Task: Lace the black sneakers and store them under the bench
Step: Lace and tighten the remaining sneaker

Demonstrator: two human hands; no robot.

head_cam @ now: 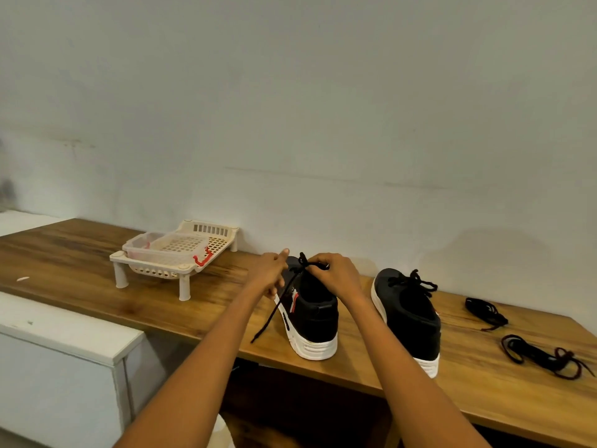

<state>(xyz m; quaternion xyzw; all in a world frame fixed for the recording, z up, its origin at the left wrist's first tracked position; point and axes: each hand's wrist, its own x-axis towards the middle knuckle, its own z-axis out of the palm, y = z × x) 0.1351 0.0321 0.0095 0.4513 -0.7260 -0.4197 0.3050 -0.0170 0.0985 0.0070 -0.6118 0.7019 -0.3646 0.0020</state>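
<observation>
Both hands' fingers (318, 265) pinch a black cord shoelace (274, 310) above a black white-soled sneaker (311, 313) on the wooden counter (97, 286).

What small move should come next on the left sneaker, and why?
Probably pull the loose lace end through and snug it. The right hand pinches the lace at the top of the left sneaker, while the left hand is beside it and the free end hangs slack over the bench edge. The right sneaker already looks laced.
</observation>
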